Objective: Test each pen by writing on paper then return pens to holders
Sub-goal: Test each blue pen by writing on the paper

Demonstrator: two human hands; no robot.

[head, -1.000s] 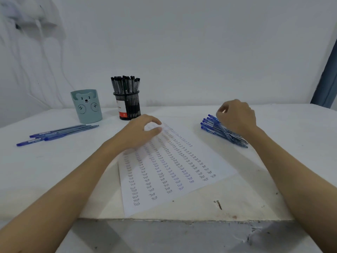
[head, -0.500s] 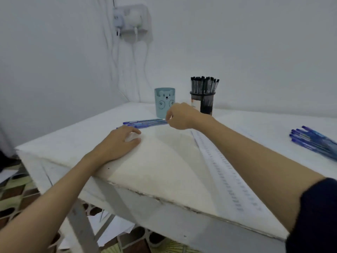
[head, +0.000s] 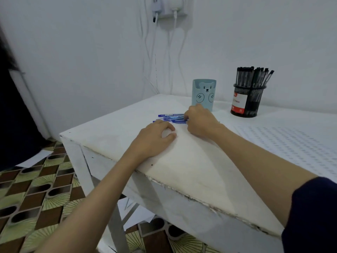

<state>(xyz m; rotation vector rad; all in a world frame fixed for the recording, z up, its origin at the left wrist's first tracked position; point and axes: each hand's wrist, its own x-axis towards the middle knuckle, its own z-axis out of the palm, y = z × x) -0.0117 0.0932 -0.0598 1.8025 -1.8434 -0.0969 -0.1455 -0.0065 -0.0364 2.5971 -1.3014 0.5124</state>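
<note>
Right hand (head: 200, 121) lies on the worktop (head: 191, 161), fingers curled over the near ends of a small cluster of blue pens (head: 170, 117); whether it actually grips one cannot be told. Left hand (head: 155, 137) rests just beside it, fingers loosely bent, holding nothing, fingertips touching the cluster's nearest pen. The bear-faced blue holder (head: 204, 94) stands just beyond the right hand. The black mesh holder (head: 248, 99), full of black pens (head: 253, 75), stands further right. The written paper (head: 291, 141) lies right of the right forearm.
</note>
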